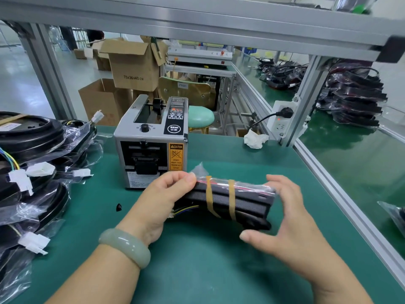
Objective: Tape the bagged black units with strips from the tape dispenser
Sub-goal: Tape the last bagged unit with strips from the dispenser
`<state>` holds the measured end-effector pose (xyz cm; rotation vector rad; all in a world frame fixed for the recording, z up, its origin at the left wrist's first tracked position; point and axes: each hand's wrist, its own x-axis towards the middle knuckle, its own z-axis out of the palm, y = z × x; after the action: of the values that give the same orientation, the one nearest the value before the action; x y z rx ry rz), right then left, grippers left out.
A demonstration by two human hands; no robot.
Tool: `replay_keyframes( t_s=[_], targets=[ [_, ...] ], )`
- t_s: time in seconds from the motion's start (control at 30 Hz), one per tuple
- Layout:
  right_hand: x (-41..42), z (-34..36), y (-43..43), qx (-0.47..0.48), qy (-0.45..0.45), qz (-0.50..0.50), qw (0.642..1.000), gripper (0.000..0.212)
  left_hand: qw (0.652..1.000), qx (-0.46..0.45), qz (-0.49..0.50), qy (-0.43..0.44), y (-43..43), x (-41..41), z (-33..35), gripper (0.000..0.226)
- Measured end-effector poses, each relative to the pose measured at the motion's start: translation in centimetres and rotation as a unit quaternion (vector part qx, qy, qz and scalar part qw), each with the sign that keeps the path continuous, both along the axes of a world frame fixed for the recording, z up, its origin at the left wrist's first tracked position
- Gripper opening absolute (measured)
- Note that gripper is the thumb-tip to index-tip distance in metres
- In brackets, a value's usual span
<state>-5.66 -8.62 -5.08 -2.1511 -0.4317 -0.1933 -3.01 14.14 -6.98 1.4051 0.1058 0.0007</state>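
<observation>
Hands meet on one bagged black unit [247, 202], which is tipped up on its edge just above the green table mat [197, 270], right in front of the tape dispenser [151, 145]. The left hand [162, 200] grips the unit's left end, fingers curled over the top edge beside a loose corner of the plastic bag. The right hand [285, 220] cups the right end, fingers bent over the upper corner and thumb stretched out just under the lower edge; whether the thumb touches cannot be told. Two tan tape strips [231, 198] wrap across the unit side by side near its middle, and coloured wires show at its lower left, against the left palm. A pale green bangle [125, 246] sits on the left wrist.

At the left edge of the mat lies a stack of bagged round black units [32, 154] with white connectors [40, 168] sticking out. A small black fragment [119, 207] lies on the mat between that stack and the left hand. Behind the dispenser's right side rests a crumpled white tissue [255, 139], near a wall socket strip [282, 117] on the frame post. Beyond the post, more bagged black units [355, 99] are piled on the neighbouring bench
</observation>
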Motion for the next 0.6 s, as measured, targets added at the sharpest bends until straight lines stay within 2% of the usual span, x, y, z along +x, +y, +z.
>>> replay_keyframes(
  t_s=[0.07,0.13,0.2,0.3,0.4,0.5,0.6],
  targets=[
    [0.1,-0.2,0.4,0.025,0.035,0.035,0.998,0.076,1.000,-0.004,-0.010,0.015,0.4,0.2,-0.3,0.044],
    [0.0,-0.5,1.2,0.052,0.029,0.026,0.998,0.078,1.000,0.007,0.001,0.021,0.5,0.3,-0.5,0.041],
    [0.0,-0.6,1.6,0.064,0.003,0.015,0.998,0.073,0.999,0.029,0.029,0.033,0.6,0.4,-0.6,0.036],
    [-0.1,-0.1,1.4,0.048,-0.046,0.017,0.998,0.058,0.996,0.050,0.058,0.047,0.7,0.1,-0.7,0.042],
    [-0.5,0.4,1.3,0.078,-0.080,0.001,0.994,0.050,0.986,0.062,0.151,0.039,0.7,-0.3,-0.6,0.025],
    [-0.8,0.8,1.7,0.130,-0.094,-0.029,0.987,0.051,0.966,-0.033,0.249,0.065,1.6,-0.4,0.1,0.016],
    [-0.9,0.9,2.0,0.115,-0.118,-0.062,0.984,0.047,0.949,-0.110,0.283,0.087,2.7,-0.3,1.3,0.009]
  ],
)
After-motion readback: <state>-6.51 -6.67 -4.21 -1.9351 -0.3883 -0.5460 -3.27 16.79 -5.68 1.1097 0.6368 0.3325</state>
